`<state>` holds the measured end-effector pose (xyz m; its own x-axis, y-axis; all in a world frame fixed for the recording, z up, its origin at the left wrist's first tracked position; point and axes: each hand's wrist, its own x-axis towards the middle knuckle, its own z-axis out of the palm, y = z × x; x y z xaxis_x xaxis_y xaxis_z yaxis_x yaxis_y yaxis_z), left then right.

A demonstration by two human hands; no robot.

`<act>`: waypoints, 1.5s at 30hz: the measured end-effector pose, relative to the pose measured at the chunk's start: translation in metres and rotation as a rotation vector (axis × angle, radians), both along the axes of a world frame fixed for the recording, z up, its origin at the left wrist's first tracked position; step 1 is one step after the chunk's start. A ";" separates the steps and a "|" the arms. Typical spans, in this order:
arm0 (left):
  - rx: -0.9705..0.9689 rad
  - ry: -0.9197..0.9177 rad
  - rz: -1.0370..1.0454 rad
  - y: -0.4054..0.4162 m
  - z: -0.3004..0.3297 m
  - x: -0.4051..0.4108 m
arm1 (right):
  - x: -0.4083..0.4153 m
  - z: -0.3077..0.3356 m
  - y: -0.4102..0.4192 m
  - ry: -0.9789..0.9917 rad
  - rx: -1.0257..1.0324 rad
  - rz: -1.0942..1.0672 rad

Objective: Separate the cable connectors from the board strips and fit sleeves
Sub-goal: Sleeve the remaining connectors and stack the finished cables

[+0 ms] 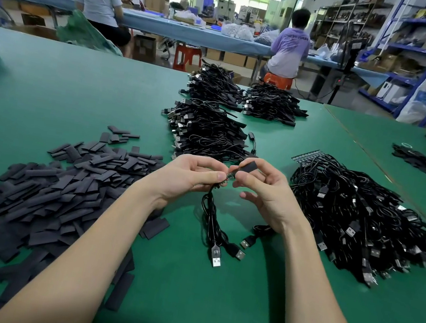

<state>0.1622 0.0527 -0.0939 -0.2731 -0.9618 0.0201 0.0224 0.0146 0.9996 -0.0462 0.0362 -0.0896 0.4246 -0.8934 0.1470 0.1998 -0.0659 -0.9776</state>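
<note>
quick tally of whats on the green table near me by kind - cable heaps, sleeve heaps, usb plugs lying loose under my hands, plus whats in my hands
Cable heaps: 4
Sleeve heap: 1
Loose USB plugs under the hands: 3
Sleeve pinched in the right hand: 1
Small board end of a cable in the left hand: 1
Total: 10

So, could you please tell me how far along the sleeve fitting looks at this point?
Done: three stacks of cables lie behind the hands, apparently sleeved. In hand: the left hand pinches a cable's small board end while the right hand holds a black sleeve beside it, not yet on. Left: a large tangle of cables on the right, and a big pile of loose sleeves on the left.
</note>
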 end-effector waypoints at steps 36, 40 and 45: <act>-0.485 -0.256 0.235 0.003 0.005 -0.015 | 0.015 -0.007 -0.002 -0.284 0.217 -0.131; -0.452 -0.185 0.266 0.002 0.003 -0.016 | 0.022 -0.006 0.000 -0.258 0.177 -0.187; -0.369 -0.042 0.350 -0.002 -0.003 -0.022 | 0.030 -0.007 0.002 -0.180 -0.012 -0.352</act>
